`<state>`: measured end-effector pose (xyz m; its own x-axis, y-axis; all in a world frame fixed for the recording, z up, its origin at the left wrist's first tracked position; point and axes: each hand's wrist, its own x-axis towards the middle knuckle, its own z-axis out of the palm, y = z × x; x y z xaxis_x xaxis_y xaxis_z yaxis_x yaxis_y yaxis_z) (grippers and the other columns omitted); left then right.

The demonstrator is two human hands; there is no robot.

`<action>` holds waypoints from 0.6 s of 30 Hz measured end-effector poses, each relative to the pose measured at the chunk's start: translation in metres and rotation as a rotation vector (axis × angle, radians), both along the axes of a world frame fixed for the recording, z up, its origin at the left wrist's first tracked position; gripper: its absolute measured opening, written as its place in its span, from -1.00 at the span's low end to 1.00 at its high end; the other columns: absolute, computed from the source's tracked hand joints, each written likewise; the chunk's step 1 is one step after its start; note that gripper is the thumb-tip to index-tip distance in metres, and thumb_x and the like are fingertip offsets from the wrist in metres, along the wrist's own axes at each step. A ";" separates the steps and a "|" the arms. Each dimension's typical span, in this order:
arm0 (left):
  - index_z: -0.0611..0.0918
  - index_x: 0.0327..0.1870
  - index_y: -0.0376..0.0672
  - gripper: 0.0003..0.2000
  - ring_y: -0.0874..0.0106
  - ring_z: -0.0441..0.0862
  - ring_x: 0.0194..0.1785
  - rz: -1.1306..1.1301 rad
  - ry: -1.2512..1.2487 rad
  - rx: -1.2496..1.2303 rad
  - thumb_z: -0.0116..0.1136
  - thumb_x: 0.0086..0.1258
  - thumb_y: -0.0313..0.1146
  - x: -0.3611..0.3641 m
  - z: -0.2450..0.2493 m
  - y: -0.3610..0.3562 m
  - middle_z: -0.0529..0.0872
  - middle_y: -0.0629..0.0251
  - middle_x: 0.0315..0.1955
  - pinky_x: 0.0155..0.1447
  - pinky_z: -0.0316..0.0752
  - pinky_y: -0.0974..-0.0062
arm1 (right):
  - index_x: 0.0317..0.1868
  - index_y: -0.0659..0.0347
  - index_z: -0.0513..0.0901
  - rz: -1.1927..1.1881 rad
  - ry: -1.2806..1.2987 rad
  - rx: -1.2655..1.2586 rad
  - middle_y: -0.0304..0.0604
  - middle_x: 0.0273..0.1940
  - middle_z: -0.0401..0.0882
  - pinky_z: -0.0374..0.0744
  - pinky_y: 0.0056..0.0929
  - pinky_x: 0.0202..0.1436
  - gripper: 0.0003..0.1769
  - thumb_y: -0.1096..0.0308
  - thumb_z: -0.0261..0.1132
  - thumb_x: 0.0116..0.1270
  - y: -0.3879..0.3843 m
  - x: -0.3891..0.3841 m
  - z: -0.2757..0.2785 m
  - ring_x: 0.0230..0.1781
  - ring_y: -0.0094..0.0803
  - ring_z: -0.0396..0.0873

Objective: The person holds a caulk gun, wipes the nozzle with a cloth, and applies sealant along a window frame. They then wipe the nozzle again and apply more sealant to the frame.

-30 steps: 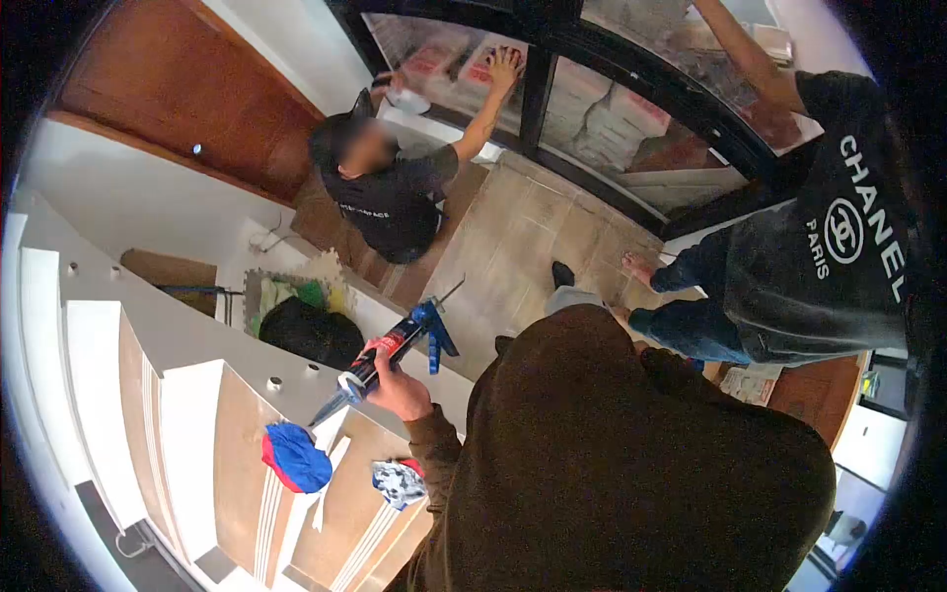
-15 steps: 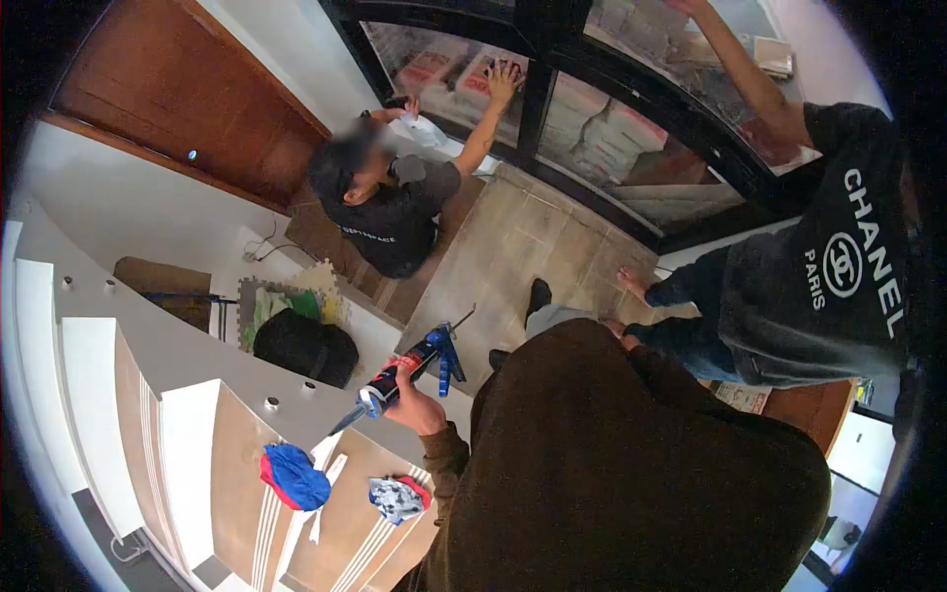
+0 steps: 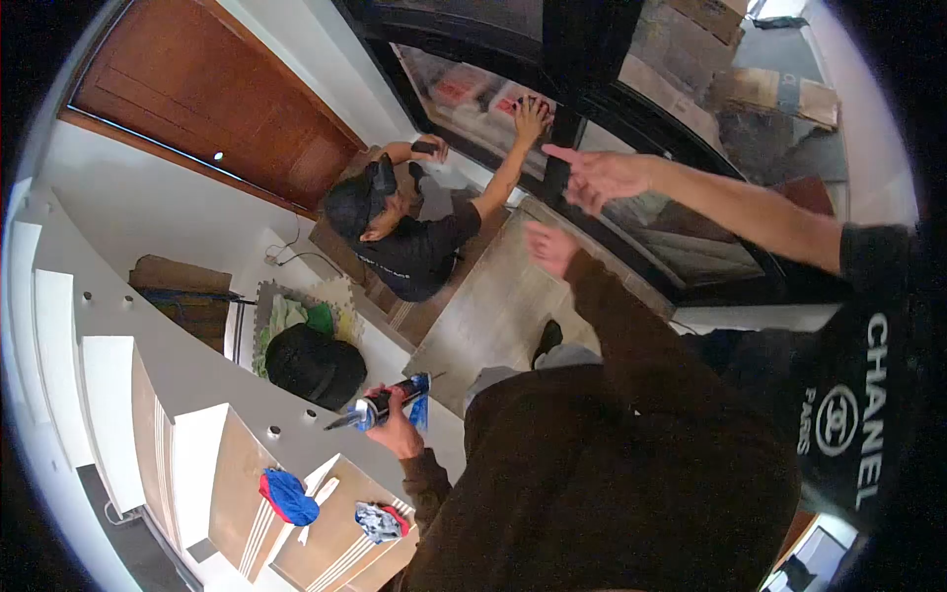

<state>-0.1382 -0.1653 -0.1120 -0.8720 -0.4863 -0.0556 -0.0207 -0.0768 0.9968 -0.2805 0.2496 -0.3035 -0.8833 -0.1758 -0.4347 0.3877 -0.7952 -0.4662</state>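
Observation:
My left hand (image 3: 397,430) is wrapped around the tube of a caulking gun (image 3: 369,408). Its pale nozzle points toward the lower left and its blue handle hangs on the far side, partly hidden. Below it stair treads (image 3: 237,464) carry a blue and red cloth cap (image 3: 288,496) and a patterned grey and red one (image 3: 380,522). My right hand (image 3: 554,247) is raised in front of me, a little blurred, fingers stretched out and holding nothing. Close above it is a co-worker's outstretched hand (image 3: 604,181), which does not touch mine.
A co-worker in a black cap (image 3: 409,232) crouches with one palm against the dark-framed glass door (image 3: 473,94). Another person in a black printed shirt (image 3: 848,395) is at the right. A black bag (image 3: 314,367) sits beside the curved white ledge (image 3: 212,340). A brown door (image 3: 217,118) is at upper left.
My right hand has risen from near my lap. The right-hand co-worker's arm has come down from the upper glass toward it. My left hand still grips the caulking gun, turned slightly.

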 end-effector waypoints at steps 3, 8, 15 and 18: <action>0.51 -0.15 -0.29 -0.74 0.38 0.60 -0.11 0.021 0.033 -0.082 0.27 0.18 -0.73 -0.011 0.011 0.014 0.61 0.17 -0.15 0.01 0.63 0.36 | 0.35 0.13 0.42 0.081 0.098 -0.065 -0.17 0.18 0.54 0.55 -0.18 0.09 -0.49 0.10 0.12 0.49 -0.042 -0.122 0.037 0.01 -0.31 0.51; 0.47 -0.18 -0.27 -0.69 0.36 0.60 -0.34 0.050 0.049 -0.052 0.32 0.12 -0.70 -0.025 0.012 0.021 0.64 0.12 -0.28 -0.20 0.58 0.37 | 0.44 0.17 0.22 -0.063 -0.111 0.027 -0.01 0.27 0.40 0.51 -0.06 0.09 -0.44 0.26 0.06 0.49 -0.083 -0.233 0.049 0.12 -0.18 0.42; 0.52 -0.19 -0.32 -0.72 0.38 0.61 -0.34 0.078 -0.103 -0.102 0.21 0.07 -0.74 -0.079 0.011 -0.011 0.64 0.14 -0.31 -0.22 0.58 0.39 | 0.16 -0.08 0.52 -0.062 -0.104 0.120 -0.32 0.22 0.48 0.44 -0.03 0.16 -0.44 -0.27 0.19 0.36 -0.110 -0.308 0.021 0.18 -0.23 0.33; 0.51 -0.18 -0.33 -0.72 0.37 0.61 -0.34 0.038 -0.174 -0.097 0.19 0.07 -0.76 -0.123 0.028 -0.027 0.64 0.13 -0.30 -0.21 0.59 0.39 | 0.14 -0.15 0.58 -0.110 -0.030 0.189 -0.41 0.20 0.54 0.44 -0.04 0.16 -0.43 -0.35 0.13 0.36 -0.118 -0.298 0.031 0.17 -0.29 0.34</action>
